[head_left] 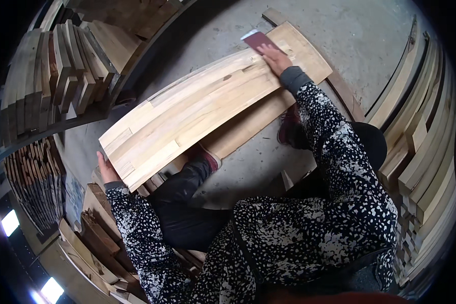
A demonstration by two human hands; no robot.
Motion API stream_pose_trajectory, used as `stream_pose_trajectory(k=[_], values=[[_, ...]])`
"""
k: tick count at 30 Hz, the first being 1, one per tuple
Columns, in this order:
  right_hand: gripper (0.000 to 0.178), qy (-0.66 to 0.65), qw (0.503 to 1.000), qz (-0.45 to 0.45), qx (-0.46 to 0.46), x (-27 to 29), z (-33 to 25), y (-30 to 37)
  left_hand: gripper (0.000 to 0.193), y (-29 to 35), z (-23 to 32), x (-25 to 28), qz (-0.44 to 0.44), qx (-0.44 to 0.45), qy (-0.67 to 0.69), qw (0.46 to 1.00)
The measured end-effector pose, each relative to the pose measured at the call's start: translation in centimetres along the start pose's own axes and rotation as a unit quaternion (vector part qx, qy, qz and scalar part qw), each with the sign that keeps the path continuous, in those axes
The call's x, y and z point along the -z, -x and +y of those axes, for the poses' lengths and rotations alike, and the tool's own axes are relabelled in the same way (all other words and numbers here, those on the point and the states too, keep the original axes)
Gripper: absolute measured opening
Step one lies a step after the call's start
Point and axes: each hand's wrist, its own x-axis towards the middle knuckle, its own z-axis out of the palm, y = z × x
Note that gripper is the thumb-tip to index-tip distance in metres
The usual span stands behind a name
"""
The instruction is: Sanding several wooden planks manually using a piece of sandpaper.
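Note:
A broad pale panel of glued wood strips (187, 111) lies tilted before me, reaching from lower left to upper right. My left hand (106, 169) grips its near left end, with the fingers at the end edge and partly hidden. At the far right part of the panel, my right hand (275, 59) has its fingers over a dark red flat piece of sandpaper (258, 41), whose pale end sticks out past the far edge. Beneath lies another wooden panel (306, 50), mostly covered by the upper one.
Stacked boards (61, 66) stand on a shelf at the upper left. Long planks (425, 152) are piled along the right side. Wood offcuts (93, 238) lie at the lower left, below a bundle of thin sticks (35, 182). My legs and shoes are close to the lower panel.

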Motion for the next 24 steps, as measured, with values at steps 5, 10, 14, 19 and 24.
stream_pose_trajectory(k=[5, 10, 14, 19, 24], values=[[0.034, 0.071, 0.978, 0.024, -0.197, 1.0, 6.1, 1.9, 0.075, -0.2, -0.3, -1.2, 0.011, -0.017, -0.018, 1.0], [0.036, 0.054, 0.997, -0.005, -0.05, -1.4, -7.6, -0.3, 0.076, 0.0, 0.3, 0.7, 0.012, 0.011, -0.007, 1.0], [0.037, -0.044, 0.978, -0.072, 0.19, -2.2, -21.4, 2.3, 0.077, 0.0, 0.5, 0.2, 0.011, 0.019, 0.004, 1.0], [0.037, -0.086, 0.974, -0.076, 0.196, -2.1, -19.5, 3.6, 0.076, -1.0, -0.1, 0.0, -0.009, 0.022, 0.018, 1.0], [0.037, -0.002, 0.997, 0.021, -0.078, -0.7, -3.4, 3.1, 0.072, -0.4, -0.2, -0.3, 0.004, 0.0, 0.018, 1.0]])
